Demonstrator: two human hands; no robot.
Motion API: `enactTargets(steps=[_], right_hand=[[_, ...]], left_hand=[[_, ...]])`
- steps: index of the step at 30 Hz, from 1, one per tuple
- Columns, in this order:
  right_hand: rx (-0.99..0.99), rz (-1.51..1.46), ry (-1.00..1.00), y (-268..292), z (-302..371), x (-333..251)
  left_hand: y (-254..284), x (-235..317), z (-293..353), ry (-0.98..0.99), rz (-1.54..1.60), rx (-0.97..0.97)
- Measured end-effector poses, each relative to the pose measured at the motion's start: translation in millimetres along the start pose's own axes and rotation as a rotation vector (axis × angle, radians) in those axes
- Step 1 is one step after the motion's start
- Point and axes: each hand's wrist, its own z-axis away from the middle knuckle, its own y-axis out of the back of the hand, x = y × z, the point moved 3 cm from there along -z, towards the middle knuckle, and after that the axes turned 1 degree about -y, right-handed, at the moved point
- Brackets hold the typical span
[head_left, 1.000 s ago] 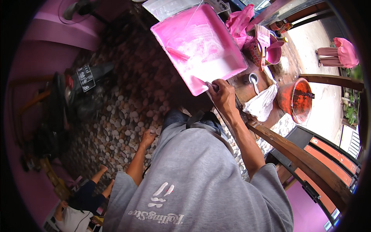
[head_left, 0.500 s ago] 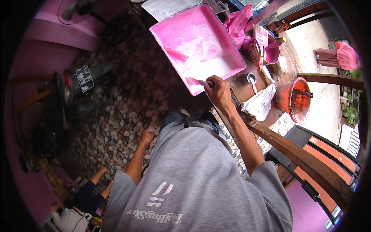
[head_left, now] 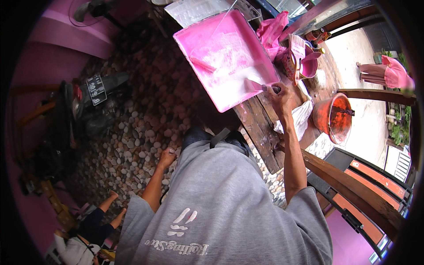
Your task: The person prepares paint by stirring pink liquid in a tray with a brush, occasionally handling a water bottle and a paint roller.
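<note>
My right hand [head_left: 282,98] is closed around the dark handle of a putty knife [head_left: 253,85]. Its flat, pink-stained blade rests in the lower right part of a large pink tray [head_left: 203,86]. White and pink paste is smeared over the tray's floor, and a pink-coated strip [head_left: 202,64] lies in it toward the left side. My left hand [head_left: 166,157] hangs low beside my thigh, apart from the tray, its fingers loosely curled with nothing seen in them.
Under the tray is a worn wooden table [head_left: 258,121]. Right of it stand a pink-smeared tub [head_left: 309,66] with a wide brush [head_left: 296,47], a white cloth [head_left: 300,121] and an orange bucket [head_left: 324,117]. A motorcycle [head_left: 95,104] is at left; people are at lower left and far right.
My right hand with the putty knife has moved right and slightly up, from the tray's near corner to its right edge. My left hand stays low by my thigh.
</note>
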Motion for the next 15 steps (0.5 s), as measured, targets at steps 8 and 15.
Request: enactTargets(steps=[8, 15], right_hand=[[0.046, 0.086, 0.083, 15.4, -17.0, 1.3], [0.016, 0.204, 0.321, -3.6, -8.6, 14.8]], left_hand=[[-3.9, -10.2, 1.0, 0.017, 0.056, 0.002], [-1.2, -7.2, 5.4, 0.009, 0.019, 0.009]])
